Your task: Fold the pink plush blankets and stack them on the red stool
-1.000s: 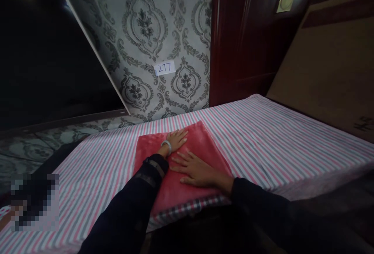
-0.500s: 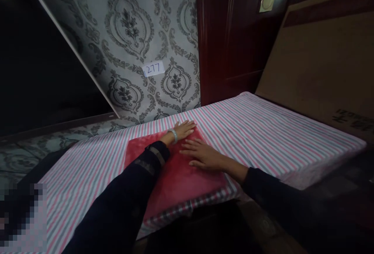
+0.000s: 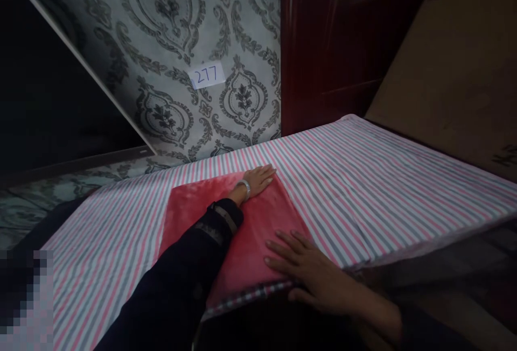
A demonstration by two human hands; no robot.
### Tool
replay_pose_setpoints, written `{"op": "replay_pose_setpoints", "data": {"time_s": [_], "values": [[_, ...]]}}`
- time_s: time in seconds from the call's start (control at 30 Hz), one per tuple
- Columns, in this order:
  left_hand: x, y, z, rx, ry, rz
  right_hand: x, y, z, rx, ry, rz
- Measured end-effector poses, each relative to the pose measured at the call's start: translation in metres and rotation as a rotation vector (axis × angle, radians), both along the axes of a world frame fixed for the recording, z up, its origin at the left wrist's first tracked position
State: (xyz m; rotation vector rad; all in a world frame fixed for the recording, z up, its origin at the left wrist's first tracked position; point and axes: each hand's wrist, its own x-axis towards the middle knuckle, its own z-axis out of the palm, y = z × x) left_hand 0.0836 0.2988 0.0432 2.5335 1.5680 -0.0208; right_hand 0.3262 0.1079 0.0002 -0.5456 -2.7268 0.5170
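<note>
A flat piece of red plush cloth [image 3: 266,227] lies on a table under a pink, grey and white striped cover [image 3: 347,178]. My left hand [image 3: 259,180], with a bracelet [image 3: 245,188] at the wrist, rests flat on the cloth's far right corner, fingers stretched out. Nearer to me, my right hand [image 3: 311,267] is spread over the near right part of the cloth, close to the table's front edge. Neither hand grips anything. My left sleeve [image 3: 173,275] hides part of the cloth's left side.
A large dark screen [image 3: 52,87] leans at the left. Patterned wallpaper [image 3: 242,6] carries a paper label [image 3: 207,75] reading 277. Behind the table is a dark red wooden panel [image 3: 335,44]. A big cardboard box [image 3: 456,71] stands at the right.
My right hand has moved toward me across the cloth, from beside my left hand to near the front edge. My left hand stays at the far corner. The view has shifted closer.
</note>
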Motion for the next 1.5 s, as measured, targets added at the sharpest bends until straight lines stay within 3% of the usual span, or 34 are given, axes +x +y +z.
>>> {"op": "replay_pose_setpoints", "data": {"time_s": [0.1,0.2,0.33,0.43,0.53,0.63,0.77,0.87,1.07,1.23,1.4,1.5], "values": [[0.006,-0.003,0.005,-0.021,0.014,0.007,0.012,-0.017,0.004,-0.042,-0.016,0.011],[0.01,-0.007,0.021,-0.056,0.013,0.009,0.009,-0.013,0.021,-0.048,0.015,0.002],[-0.011,-0.016,0.051,-0.027,-0.038,-0.017,-0.031,0.014,0.053,0.03,0.036,0.06],[-0.044,-0.025,0.062,-0.066,0.001,-0.017,-0.076,0.038,0.069,0.076,-0.02,0.162],[-0.074,-0.035,0.052,-0.113,0.059,0.028,-0.113,0.056,0.07,0.084,-0.035,0.203],[-0.089,-0.041,0.029,-0.089,0.084,0.067,-0.13,0.062,0.058,0.046,-0.063,0.203],[-0.092,-0.041,0.003,0.016,0.021,0.03,-0.124,0.049,0.042,0.004,-0.121,0.211],[-0.092,-0.039,-0.003,0.017,-0.016,0.016,-0.11,0.028,0.036,-0.044,-0.148,0.267],[-0.087,-0.041,0.003,-0.034,-0.003,0.067,-0.079,-0.012,0.031,-0.142,-0.157,0.295],[-0.084,-0.048,0.021,-0.023,0.047,0.088,-0.072,-0.023,0.054,-0.192,-0.169,0.287],[-0.125,-0.076,0.051,-0.057,0.053,0.07,-0.121,-0.003,0.085,-0.067,-0.133,0.322],[-0.157,-0.095,0.056,-0.074,0.07,0.15,-0.169,0.018,0.088,0.025,-0.13,0.369]]}}
